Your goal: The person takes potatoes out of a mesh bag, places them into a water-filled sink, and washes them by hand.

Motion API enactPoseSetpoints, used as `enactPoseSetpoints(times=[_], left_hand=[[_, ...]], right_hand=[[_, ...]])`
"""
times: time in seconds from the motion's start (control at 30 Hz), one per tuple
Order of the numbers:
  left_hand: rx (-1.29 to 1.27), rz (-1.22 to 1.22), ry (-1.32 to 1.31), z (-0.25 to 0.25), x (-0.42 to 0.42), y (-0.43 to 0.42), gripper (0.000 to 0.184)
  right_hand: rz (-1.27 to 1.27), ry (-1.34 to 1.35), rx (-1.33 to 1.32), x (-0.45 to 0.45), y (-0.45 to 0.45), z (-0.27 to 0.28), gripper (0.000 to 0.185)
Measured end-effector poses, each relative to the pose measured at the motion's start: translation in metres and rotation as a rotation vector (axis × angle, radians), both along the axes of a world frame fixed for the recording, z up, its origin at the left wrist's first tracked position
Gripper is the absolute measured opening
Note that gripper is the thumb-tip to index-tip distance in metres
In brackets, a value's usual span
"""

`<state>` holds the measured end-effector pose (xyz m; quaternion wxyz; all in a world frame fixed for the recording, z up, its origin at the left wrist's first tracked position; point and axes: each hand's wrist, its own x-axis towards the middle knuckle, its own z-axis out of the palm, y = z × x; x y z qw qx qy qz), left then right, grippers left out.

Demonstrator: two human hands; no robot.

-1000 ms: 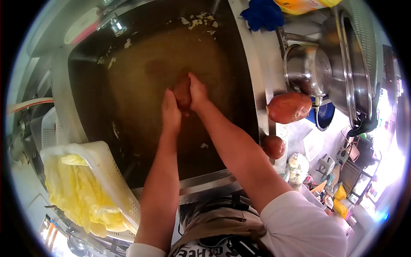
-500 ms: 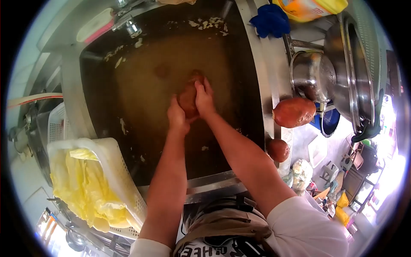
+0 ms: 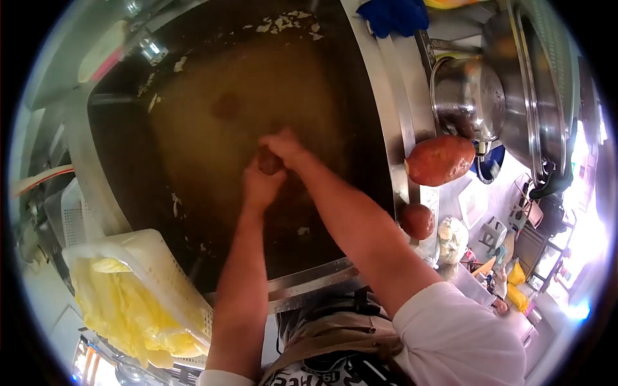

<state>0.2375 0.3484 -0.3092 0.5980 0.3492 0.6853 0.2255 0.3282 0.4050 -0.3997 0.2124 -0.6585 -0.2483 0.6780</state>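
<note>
In a sink [image 3: 109, 174] of murky brown water, both my hands are closed around a sweet potato [image 3: 269, 162]. My left hand [image 3: 262, 185] grips its near side. My right hand [image 3: 283, 147] is over its far end, fingers curled and partly in the water. Much of the sweet potato is hidden by the hands and cloudy water. A dim reddish shape [image 3: 226, 106] shows under the water farther off. On the right rim lie a large reddish sweet potato [image 3: 441, 161] and a smaller round one [image 3: 417, 221], both wet.
A white basket [image 3: 158, 257] holding a yellow plastic bag [image 3: 122, 305] stands at the left. Peel scraps [image 3: 283, 24] float at the far side, near a faucet [image 3: 153, 50]. At the right are a blue cloth [image 3: 394, 16], a steel pot [image 3: 467, 96] and large pans [image 3: 534, 103].
The sweet potato has been turned and sits lower, less visible between my hands. My right hand has shifted left and bent across it. The camera view has moved slightly.
</note>
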Motion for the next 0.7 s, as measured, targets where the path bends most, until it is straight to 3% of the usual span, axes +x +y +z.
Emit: enactPoseSetpoints(times=[0.07, 0.17, 0.23, 0.27, 0.33, 0.37, 0.47, 0.57, 0.7], left_hand=[[-0.505, 0.204, -0.368, 0.066, -0.017, 0.022, 0.05], [-0.512, 0.249, -0.6, 0.029, -0.031, -0.002, 0.054], [-0.029, -0.17, 0.074, -0.012, -0.019, -0.02, 0.053], [0.155, -0.272, 0.272, -0.014, -0.014, -0.016, 0.052], [0.405, -0.333, 0.598, -0.007, -0.005, -0.015, 0.052], [0.434, -0.306, 0.609, -0.003, -0.002, -0.012, 0.052], [0.38, -0.231, 0.501, 0.006, -0.004, -0.012, 0.053], [0.126, -0.365, 0.399, 0.026, -0.019, -0.006, 0.06], [0.28, -0.084, 0.326, 0.044, -0.019, -0.017, 0.065]], right_hand=[[-0.133, 0.427, -0.324, 0.021, 0.016, 0.037, 0.024], [-0.181, 0.607, -0.424, 0.025, 0.027, 0.041, 0.023], [-0.312, 0.529, -0.406, 0.02, 0.027, 0.035, 0.022], [-0.368, 0.493, -0.379, 0.015, 0.035, 0.03, 0.022], [-0.144, 0.095, -0.227, 0.007, 0.032, 0.026, 0.024], [-0.034, -0.109, -0.148, 0.007, 0.03, 0.024, 0.025], [-0.381, 0.07, -0.052, 0.004, 0.01, 0.042, 0.025], [-0.406, 0.527, -0.121, 0.027, 0.006, 0.08, 0.024], [-0.587, 0.901, -0.017, 0.028, 0.005, 0.122, 0.027]])
